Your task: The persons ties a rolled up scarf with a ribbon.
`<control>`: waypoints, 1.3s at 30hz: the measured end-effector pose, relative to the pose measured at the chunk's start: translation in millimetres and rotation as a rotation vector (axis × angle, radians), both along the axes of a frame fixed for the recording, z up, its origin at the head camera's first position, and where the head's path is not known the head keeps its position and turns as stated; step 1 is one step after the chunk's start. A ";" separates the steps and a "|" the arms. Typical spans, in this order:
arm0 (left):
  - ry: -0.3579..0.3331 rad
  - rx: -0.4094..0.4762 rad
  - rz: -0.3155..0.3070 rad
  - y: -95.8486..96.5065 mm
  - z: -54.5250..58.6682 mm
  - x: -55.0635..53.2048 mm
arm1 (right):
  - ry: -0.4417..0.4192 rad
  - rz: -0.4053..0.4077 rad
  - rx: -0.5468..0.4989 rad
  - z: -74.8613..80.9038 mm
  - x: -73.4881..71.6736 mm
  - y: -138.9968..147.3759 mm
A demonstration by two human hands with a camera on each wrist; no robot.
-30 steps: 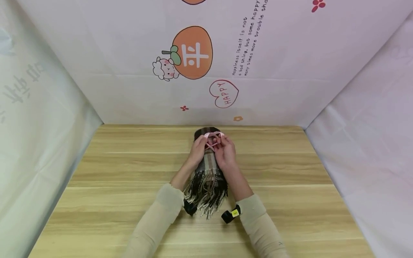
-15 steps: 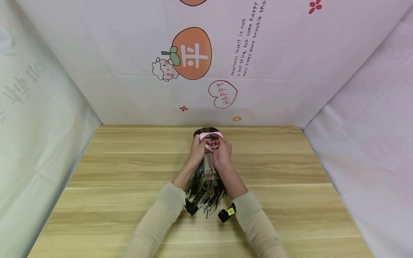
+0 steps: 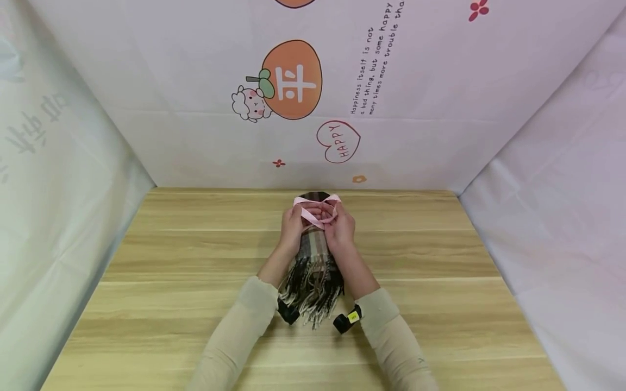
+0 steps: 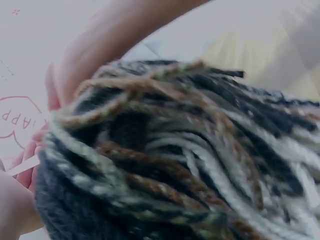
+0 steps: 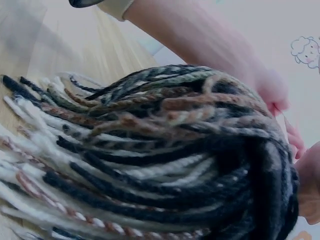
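Observation:
A rolled plaid scarf (image 3: 313, 244) in dark, grey and brown lies lengthwise on the table, its fringe (image 3: 315, 293) toward the person. Over its far half, both hands handle a pink ribbon (image 3: 310, 216) that stands in a loose loop. My left hand (image 3: 292, 228) holds the ribbon's left side near the thumb. On the other side, my right hand (image 3: 342, 228) holds it too, and the fingers of both hands meet inside the loop. Exact fingertip contact is hard to see. Scarf fringe (image 4: 165, 150) fills much of the left wrist view; fringe (image 5: 150, 150) also hides most of the right hand's work.
The wooden table (image 3: 195, 304) extends on both sides of the scarf. A white printed backdrop (image 3: 220, 152) rises right behind the scarf's far end, with white sheets at both sides. Black wrist devices (image 3: 346, 321) hang under the sleeves beside the fringe.
The ribbon crossed between the hands a second ago, then the hands drew close together. Now its loop is spread wider and the left hand has shifted slightly left. The scarf stays in place.

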State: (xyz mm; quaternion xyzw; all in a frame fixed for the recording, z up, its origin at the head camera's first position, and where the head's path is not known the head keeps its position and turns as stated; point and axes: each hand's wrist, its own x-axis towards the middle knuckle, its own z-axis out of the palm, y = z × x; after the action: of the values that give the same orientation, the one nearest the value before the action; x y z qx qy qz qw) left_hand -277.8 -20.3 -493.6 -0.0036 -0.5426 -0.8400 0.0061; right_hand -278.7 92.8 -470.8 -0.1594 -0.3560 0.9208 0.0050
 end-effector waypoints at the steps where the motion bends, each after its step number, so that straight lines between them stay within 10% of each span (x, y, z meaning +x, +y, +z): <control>1: -0.019 0.032 0.005 -1.1 0.3 0.2 | -0.012 0.002 -0.017 -0.4 0.2 2.2; 22: -0.270 0.585 0.107 -28.7 5.5 8.0 | -0.093 -0.063 -0.395 -9.9 -3.4 55.1; 39: -0.114 0.343 0.042 -9.0 -6.9 15.2 | 0.123 0.097 0.151 -20.8 4.5 19.5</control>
State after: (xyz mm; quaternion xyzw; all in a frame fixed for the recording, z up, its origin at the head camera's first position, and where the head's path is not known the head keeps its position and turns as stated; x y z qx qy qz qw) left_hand -262.6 -29.4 -500.5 0.0565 -0.3907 -0.9187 -0.0069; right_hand -274.2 112.4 -491.6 -0.0845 -0.4306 0.8985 -0.0060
